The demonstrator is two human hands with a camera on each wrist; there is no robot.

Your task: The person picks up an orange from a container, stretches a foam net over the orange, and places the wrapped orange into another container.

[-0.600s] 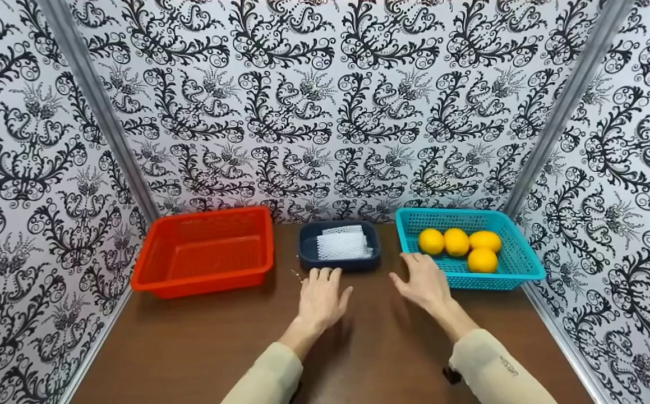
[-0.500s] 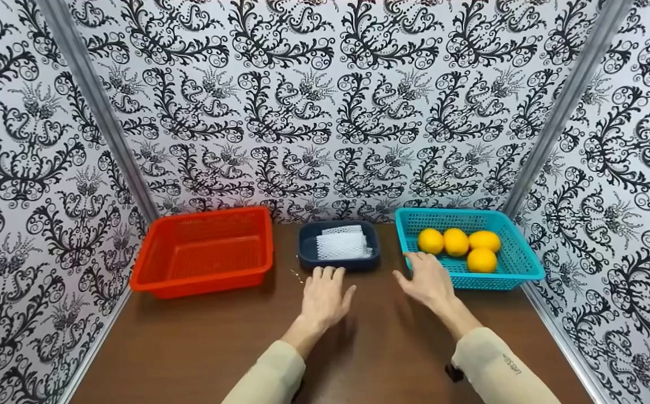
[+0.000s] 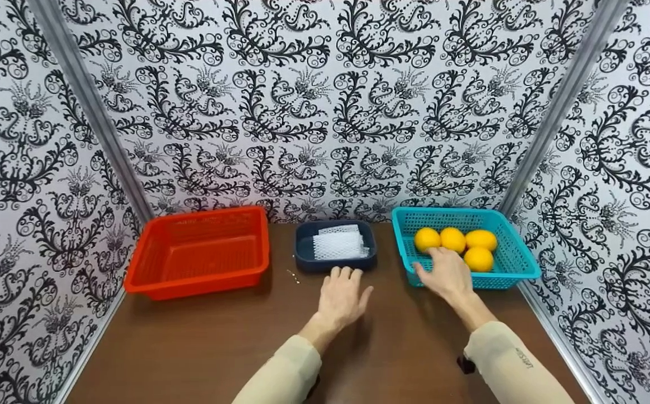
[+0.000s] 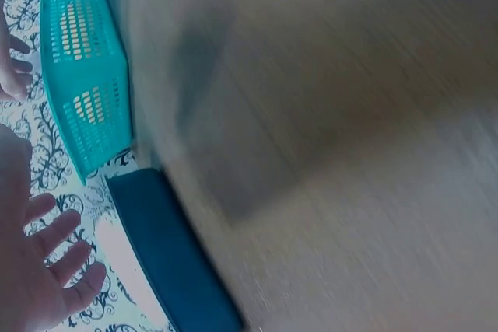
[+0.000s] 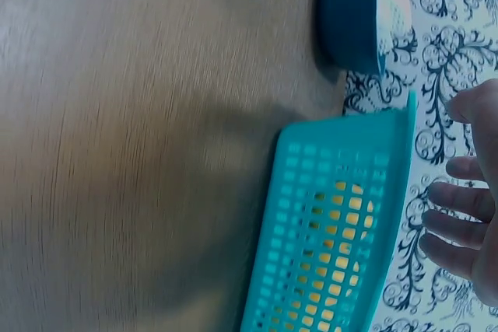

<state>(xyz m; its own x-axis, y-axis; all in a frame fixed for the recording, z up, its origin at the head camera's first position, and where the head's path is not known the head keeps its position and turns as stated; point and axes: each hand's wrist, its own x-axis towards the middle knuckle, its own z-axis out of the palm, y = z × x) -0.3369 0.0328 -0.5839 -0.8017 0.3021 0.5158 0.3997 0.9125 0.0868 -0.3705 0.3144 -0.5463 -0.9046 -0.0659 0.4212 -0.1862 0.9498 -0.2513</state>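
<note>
My right hand (image 3: 447, 275) hovers over the front left rim of a turquoise basket (image 3: 507, 269), its fingers spread and close to the yellow, lemon-like fruits (image 3: 452, 240) inside. Nothing is in that hand. In the right wrist view its loosely bent fingers (image 5: 459, 227) stand apart above the basket. My left hand (image 3: 340, 297) is held above the table just in front of a dark blue tray (image 3: 302, 257), holding nothing. White foam netting (image 3: 339, 244) lies in that tray. The left wrist view shows the left fingers (image 4: 66, 242) relaxed and spread.
A red-orange basket (image 3: 196, 288) with nothing in it stands at the left on the brown table (image 3: 207, 348). Small light bits (image 3: 294, 276) lie on the table in front of the blue tray. Patterned walls (image 3: 302, 112) enclose the back and both sides.
My right hand has moved rightward from beside the turquoise basket's left corner to over its front rim, nearer the fruits. The left hand has shifted a little to the right.
</note>
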